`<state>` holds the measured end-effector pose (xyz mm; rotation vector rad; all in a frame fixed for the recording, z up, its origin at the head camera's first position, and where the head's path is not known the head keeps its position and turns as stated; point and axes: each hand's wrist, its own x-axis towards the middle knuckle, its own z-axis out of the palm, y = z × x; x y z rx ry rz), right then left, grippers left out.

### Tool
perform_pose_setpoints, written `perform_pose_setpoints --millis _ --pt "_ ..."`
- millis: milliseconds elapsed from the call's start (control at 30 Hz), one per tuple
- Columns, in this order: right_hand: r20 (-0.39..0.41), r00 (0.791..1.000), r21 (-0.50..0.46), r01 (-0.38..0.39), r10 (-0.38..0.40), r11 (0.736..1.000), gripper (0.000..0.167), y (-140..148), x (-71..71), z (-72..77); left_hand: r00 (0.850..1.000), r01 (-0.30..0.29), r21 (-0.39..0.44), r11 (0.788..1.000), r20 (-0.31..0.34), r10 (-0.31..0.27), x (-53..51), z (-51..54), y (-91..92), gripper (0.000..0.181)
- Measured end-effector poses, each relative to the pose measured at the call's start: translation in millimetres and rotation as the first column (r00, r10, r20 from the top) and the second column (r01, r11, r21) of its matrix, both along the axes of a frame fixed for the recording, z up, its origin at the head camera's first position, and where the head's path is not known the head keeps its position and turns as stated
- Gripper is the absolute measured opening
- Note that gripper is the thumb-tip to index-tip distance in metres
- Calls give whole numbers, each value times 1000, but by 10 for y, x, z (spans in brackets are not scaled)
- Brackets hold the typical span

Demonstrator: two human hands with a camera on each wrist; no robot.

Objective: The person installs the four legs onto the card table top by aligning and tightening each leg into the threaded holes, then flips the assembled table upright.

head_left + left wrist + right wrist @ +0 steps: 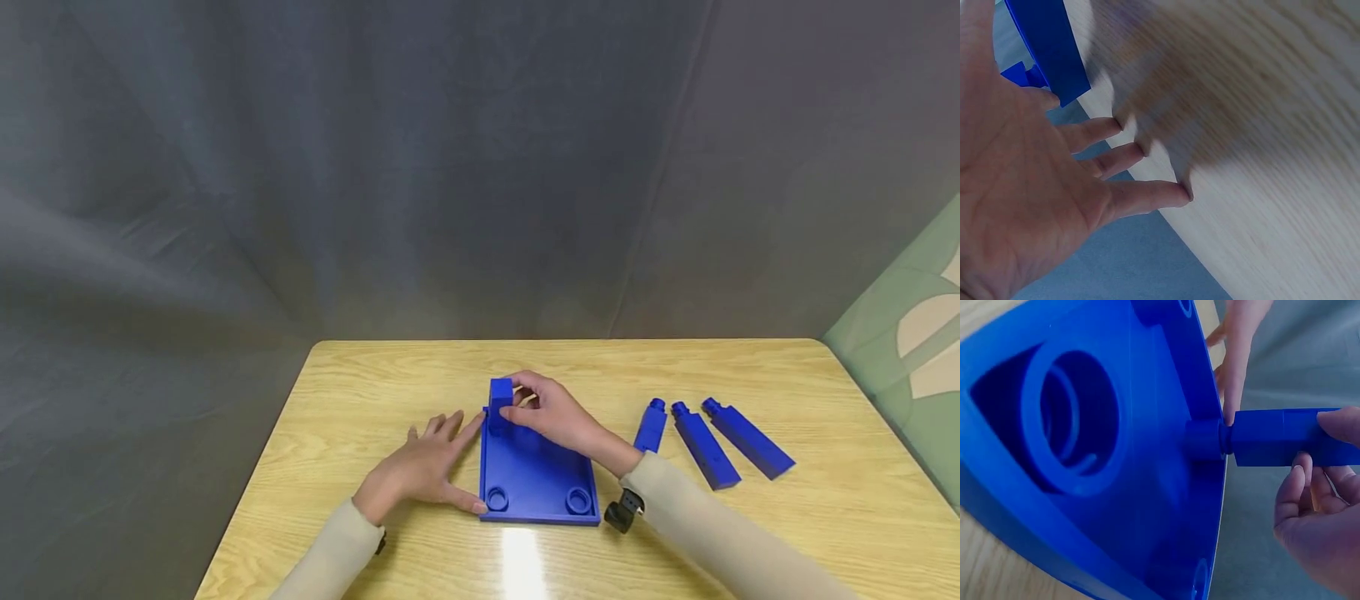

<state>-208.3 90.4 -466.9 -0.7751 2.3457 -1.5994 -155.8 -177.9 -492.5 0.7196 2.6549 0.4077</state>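
A blue square tray-like panel point(536, 475) with a raised rim and round threaded sockets at its corners lies on the table. My right hand point(551, 412) pinches a blue square leg point(1279, 437) between thumb and fingers. The leg stands upright at the far left corner, its threaded end in the socket point(1205, 439); how deep the thread sits is partly hidden. My left hand point(427, 462) is spread along the panel's left edge, index fingertip near the far corner and thumb at the near one. In the left wrist view its other fingers point(1147, 195) are extended over the tabletop.
On the table to the right lie three more blue legs, a near one point(651, 427) partly behind the right forearm, a middle one point(707, 446) and an outer one point(750, 440). A dark curtain point(480, 167) hangs behind the wooden table point(375, 375).
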Motion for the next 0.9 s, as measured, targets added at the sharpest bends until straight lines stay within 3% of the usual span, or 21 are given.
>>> perform_pose_setpoints --millis 167,300,400,733,900 --pt "-87 995 31 -49 51 998 22 -28 -19 22 1000 0 -1 1000 1 0 2 2 -17 135" --pt "-188 982 72 -14 27 997 13 -66 -41 42 1000 3 -2 1000 -15 -3 -12 5 -19 135" --pt "-221 975 89 29 -9 996 12 -81 -37 42 1000 6 4 1000 -13 -6 -13 7 -8 134" --pt "-214 975 98 76 -53 992 30 -103 -21 -34 1000 3 -4 1000 -3 -3 -4 18 -1 134" --pt "-241 969 117 82 -52 990 52 -97 -28 -54 1000 7 -13 1000 -10 -7 -20 -10 0 134"
